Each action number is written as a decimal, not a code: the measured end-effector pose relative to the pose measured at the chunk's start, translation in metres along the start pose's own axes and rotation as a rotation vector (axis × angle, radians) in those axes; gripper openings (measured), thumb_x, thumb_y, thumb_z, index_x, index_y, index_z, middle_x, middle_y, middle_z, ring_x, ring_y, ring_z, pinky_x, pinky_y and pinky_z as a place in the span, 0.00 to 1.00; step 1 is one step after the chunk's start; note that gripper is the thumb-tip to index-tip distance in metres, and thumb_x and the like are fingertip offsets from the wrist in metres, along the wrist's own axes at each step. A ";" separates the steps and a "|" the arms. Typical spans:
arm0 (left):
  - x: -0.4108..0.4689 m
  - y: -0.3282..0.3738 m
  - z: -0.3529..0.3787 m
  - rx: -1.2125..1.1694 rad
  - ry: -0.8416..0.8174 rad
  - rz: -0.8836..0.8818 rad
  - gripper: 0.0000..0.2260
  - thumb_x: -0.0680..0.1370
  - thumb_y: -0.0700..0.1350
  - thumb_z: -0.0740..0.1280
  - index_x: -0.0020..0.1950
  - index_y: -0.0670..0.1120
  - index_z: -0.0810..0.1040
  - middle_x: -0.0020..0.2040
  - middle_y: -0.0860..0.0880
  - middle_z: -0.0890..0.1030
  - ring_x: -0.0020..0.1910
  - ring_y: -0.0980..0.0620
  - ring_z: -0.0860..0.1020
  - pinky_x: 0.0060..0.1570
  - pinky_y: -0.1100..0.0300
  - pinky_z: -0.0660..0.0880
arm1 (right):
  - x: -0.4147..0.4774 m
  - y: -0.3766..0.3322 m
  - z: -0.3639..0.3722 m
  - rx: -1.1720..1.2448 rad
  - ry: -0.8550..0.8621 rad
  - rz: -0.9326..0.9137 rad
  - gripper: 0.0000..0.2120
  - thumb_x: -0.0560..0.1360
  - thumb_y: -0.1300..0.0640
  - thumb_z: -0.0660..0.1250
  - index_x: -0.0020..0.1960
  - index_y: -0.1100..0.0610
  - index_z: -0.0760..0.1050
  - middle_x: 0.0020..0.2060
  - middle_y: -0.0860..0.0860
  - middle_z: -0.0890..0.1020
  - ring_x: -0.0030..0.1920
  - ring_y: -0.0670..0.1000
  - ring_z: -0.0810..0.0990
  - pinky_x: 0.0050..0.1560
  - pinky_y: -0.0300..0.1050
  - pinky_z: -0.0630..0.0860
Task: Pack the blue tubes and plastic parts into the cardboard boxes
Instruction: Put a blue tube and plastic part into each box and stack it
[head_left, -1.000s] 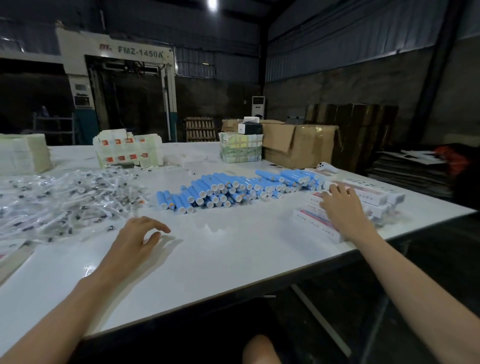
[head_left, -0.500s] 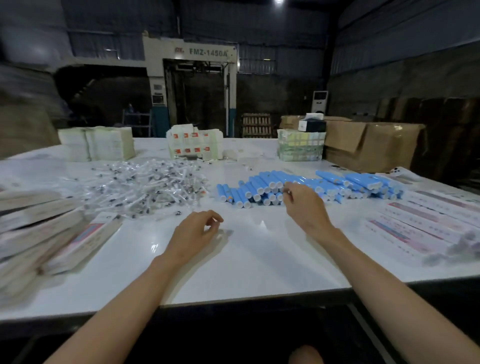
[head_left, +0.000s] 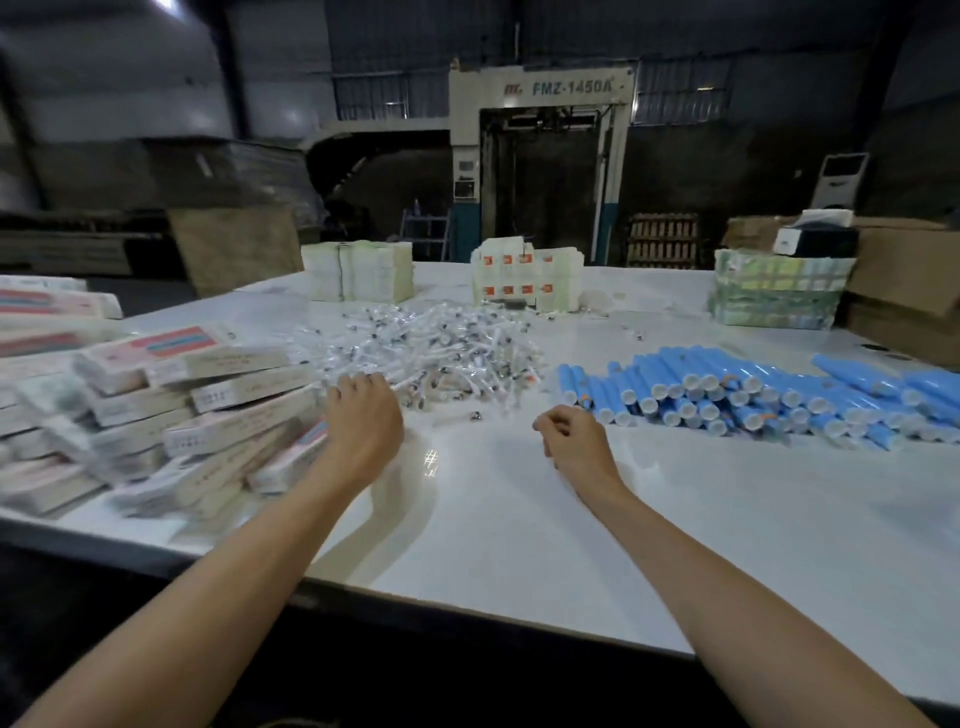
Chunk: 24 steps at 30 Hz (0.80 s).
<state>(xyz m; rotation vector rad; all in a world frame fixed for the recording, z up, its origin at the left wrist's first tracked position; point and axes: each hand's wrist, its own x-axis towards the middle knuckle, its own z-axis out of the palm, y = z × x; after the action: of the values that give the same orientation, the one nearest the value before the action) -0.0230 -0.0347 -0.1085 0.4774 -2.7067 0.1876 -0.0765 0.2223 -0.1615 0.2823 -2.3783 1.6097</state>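
Desk (head_left: 493, 519) view swung left; our left grip (head_left: 363, 421) reached plastic parts (head_left: 441, 353), contents unclear; right grip (head_left: 571, 441) curled empty; packing unstarted.

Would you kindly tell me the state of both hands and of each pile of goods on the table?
plastic parts: loose heap, unpacked.
blue tubes: lying in a loose heap, unpacked.
cardboard boxes: untidy stack at the left.
left hand: fingers curled at the plastic parts' near edge; grip unclear.
right hand: fingers curled, beside the blue tubes; contents unclear.

White table (head_left: 493, 519) — blue tubes (head_left: 727, 395), plastic parts (head_left: 441, 353), flat boxes (head_left: 208, 405)
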 end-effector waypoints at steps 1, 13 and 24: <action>0.004 -0.011 0.001 0.048 -0.032 -0.032 0.19 0.86 0.49 0.61 0.73 0.40 0.70 0.72 0.38 0.75 0.72 0.38 0.72 0.69 0.48 0.69 | 0.000 0.000 -0.001 0.016 -0.002 0.005 0.09 0.80 0.57 0.67 0.41 0.53 0.80 0.27 0.45 0.79 0.30 0.45 0.75 0.36 0.45 0.72; 0.003 -0.049 0.008 0.366 -0.107 0.102 0.13 0.88 0.47 0.60 0.67 0.50 0.82 0.61 0.47 0.81 0.64 0.40 0.80 0.57 0.51 0.77 | -0.005 -0.003 -0.001 0.078 -0.031 -0.001 0.09 0.80 0.58 0.65 0.43 0.55 0.81 0.27 0.43 0.79 0.30 0.44 0.76 0.38 0.46 0.72; 0.006 0.017 -0.030 -1.287 -0.165 0.133 0.22 0.90 0.56 0.53 0.59 0.39 0.76 0.48 0.37 0.85 0.41 0.41 0.85 0.43 0.46 0.82 | -0.006 -0.009 -0.004 -0.207 0.044 -0.015 0.06 0.82 0.57 0.63 0.54 0.54 0.79 0.42 0.49 0.83 0.44 0.53 0.82 0.47 0.52 0.78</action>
<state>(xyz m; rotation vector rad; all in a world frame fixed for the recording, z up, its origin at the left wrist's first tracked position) -0.0241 -0.0151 -0.0798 -0.0983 -2.3544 -1.4881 -0.0682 0.2230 -0.1541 0.2201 -2.4770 1.3344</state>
